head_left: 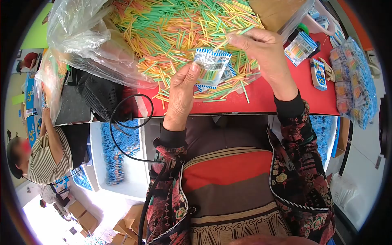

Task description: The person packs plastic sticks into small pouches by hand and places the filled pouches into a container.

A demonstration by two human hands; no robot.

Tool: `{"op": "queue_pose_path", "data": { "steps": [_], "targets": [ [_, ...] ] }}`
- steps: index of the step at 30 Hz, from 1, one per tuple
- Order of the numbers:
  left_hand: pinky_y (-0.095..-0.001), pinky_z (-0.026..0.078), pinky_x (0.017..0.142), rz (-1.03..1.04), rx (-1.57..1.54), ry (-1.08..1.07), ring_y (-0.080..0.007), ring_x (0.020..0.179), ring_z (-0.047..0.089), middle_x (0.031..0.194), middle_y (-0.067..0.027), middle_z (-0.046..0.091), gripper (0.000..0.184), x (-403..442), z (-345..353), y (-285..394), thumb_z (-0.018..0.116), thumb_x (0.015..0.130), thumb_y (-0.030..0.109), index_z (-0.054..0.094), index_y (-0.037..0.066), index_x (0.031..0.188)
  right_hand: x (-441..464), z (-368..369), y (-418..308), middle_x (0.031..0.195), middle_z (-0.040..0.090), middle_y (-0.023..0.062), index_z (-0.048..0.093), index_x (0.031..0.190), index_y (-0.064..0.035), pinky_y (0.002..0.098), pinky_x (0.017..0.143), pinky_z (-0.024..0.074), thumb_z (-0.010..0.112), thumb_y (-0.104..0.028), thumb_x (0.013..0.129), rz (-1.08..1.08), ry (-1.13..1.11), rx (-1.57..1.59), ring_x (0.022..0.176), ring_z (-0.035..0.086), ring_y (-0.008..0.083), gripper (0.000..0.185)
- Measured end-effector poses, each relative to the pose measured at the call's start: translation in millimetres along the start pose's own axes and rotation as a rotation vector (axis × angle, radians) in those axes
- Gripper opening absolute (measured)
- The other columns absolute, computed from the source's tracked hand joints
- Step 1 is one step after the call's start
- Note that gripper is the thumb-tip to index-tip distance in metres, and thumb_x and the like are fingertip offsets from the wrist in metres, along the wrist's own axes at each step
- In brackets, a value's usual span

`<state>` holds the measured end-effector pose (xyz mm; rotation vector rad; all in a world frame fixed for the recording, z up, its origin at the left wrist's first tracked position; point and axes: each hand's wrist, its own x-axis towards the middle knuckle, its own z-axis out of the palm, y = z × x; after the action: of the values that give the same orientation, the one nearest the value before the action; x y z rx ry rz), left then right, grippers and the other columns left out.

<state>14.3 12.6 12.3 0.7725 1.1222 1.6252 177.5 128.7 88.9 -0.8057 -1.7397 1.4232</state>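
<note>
My left hand [183, 87] is closed on a small clear packet [210, 67] with blue-striped edges, its thumb on the near face. Coloured sticks show through the packet's lower half. Just behind it, another blue-and-white packet [229, 73] lies partly covered. My right hand [259, 45], up and to the right, pinches a thin green stick [246, 30] between thumb and fingers. Under and beyond both hands spreads a large heap of loose green, yellow and orange sticks [163, 36].
The red tabletop [261, 98] holds a clear plastic bag [94, 45] at left. On the right are a filled packet [301, 48], a small blue box [318, 74], a pink basket [316, 24] and a bundle of packets [354, 81]. A black cable [112, 134] loops below; a co-worker [49, 155] sits left.
</note>
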Motion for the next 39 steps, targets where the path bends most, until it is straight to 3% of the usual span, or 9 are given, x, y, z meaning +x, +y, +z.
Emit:
{"op": "queue_pose_path", "data": {
  "steps": [7, 9, 13, 18, 22, 27, 33, 36, 39],
  "targets": [
    [-0.0254, 0.043, 0.081, 0.011, 0.023, -0.044, -0.0083, 0.088, 0.055, 0.094, -0.0015, 0.064, 0.034, 0.3, 3.4, -0.2, 0.055, 0.093, 0.031, 0.064, 0.000, 0.104, -4.0, 12.8, 7.6, 0.069, 0.063, -0.0004, 0.070, 0.079, 0.0007, 0.0196, 0.054, 0.0354, 0.072, -0.019, 0.080, 0.033, -0.093, -0.065, 0.061, 0.048, 0.0026, 0.020],
    [-0.0246, 0.043, 0.081, 0.012, -0.024, -0.043, -0.0077, 0.089, 0.053, 0.094, -0.0011, 0.063, 0.035, 0.1, 6.6, 0.0, 0.055, 0.093, 0.031, 0.064, -0.001, 0.105, -4.5, 13.9, 9.2, 0.064, 0.060, -0.0018, 0.069, 0.079, 0.0007, 0.0193, 0.053, 0.0390, 0.073, -0.022, 0.079, 0.027, -0.109, -0.029, 0.060, 0.051, 0.0023, 0.023],
    [-0.0240, 0.044, 0.079, -0.022, 0.006, -0.056, -0.0079, 0.087, 0.054, 0.091, -0.0008, 0.063, 0.036, -0.3, 7.7, 2.1, 0.054, 0.094, 0.032, 0.064, 0.000, 0.106, -8.7, 17.7, 11.4, 0.064, 0.058, -0.0016, 0.069, 0.077, 0.0017, 0.0194, 0.053, 0.0363, 0.071, -0.019, 0.081, 0.153, -0.068, 0.132, 0.060, 0.048, 0.0027, 0.021],
    [-0.0230, 0.044, 0.074, -0.095, -0.056, 0.014, -0.0068, 0.080, 0.055, 0.087, -0.0010, 0.064, 0.035, -0.3, 9.8, -1.4, 0.053, 0.094, 0.032, 0.064, 0.000, 0.105, -7.6, 18.7, 21.9, 0.067, 0.061, -0.0013, 0.069, 0.086, 0.0013, 0.0179, 0.053, 0.0391, 0.068, -0.019, 0.085, 0.025, -0.206, -0.256, 0.063, 0.050, 0.0014, 0.021],
    [-0.0219, 0.044, 0.072, -0.082, -0.064, 0.051, -0.0063, 0.079, 0.055, 0.087, -0.0012, 0.064, 0.035, 1.2, 11.9, 0.6, 0.053, 0.094, 0.031, 0.064, 0.000, 0.104, -9.6, 19.6, 12.8, 0.072, 0.063, 0.0005, 0.068, 0.095, 0.0002, 0.0184, 0.056, 0.0428, 0.066, -0.020, 0.086, -0.057, -0.119, -0.218, 0.066, 0.053, 0.0017, 0.023],
    [-0.0224, 0.044, 0.072, -0.097, -0.126, 0.054, -0.0068, 0.078, 0.055, 0.087, -0.0013, 0.065, 0.033, 3.4, 13.6, -2.8, 0.053, 0.094, 0.030, 0.064, 0.000, 0.101, -10.3, 20.7, 24.3, 0.086, 0.068, 0.0036, 0.066, 0.105, -0.0012, 0.0201, 0.064, 0.0480, 0.065, -0.020, 0.087, -0.210, -0.143, -0.453, 0.076, 0.059, 0.0035, 0.026],
    [-0.0224, 0.044, 0.071, -0.058, -0.072, 0.058, -0.0071, 0.078, 0.053, 0.088, -0.0012, 0.064, 0.034, 4.1, 10.0, -9.4, 0.053, 0.094, 0.031, 0.063, 0.000, 0.102, -4.7, 18.8, 14.7, 0.087, 0.068, 0.0039, 0.067, 0.098, 0.0007, 0.0203, 0.066, 0.0482, 0.063, -0.018, 0.088, -0.130, -0.048, -0.186, 0.076, 0.059, 0.0040, 0.022],
    [-0.0223, 0.043, 0.071, -0.115, -0.072, 0.052, -0.0071, 0.080, 0.052, 0.092, -0.0017, 0.063, 0.035, 2.6, 8.3, -7.0, 0.053, 0.094, 0.031, 0.062, -0.001, 0.105, -5.5, 17.8, 5.5, 0.083, 0.066, 0.0019, 0.067, 0.099, 0.0015, 0.0200, 0.063, 0.0456, 0.063, -0.017, 0.088, 0.036, -0.237, -0.456, 0.072, 0.055, 0.0037, 0.021],
    [-0.0226, 0.045, 0.073, -0.117, -0.153, 0.073, -0.0081, 0.082, 0.055, 0.094, -0.0021, 0.063, 0.033, 2.8, 7.7, -6.0, 0.053, 0.094, 0.029, 0.060, -0.001, 0.107, -1.4, 18.2, 12.7, 0.087, 0.067, 0.0041, 0.065, 0.103, -0.0004, 0.0221, 0.065, 0.0447, 0.060, -0.016, 0.090, -0.070, -0.059, -0.169, 0.073, 0.054, 0.0056, 0.021]
  ]
}}
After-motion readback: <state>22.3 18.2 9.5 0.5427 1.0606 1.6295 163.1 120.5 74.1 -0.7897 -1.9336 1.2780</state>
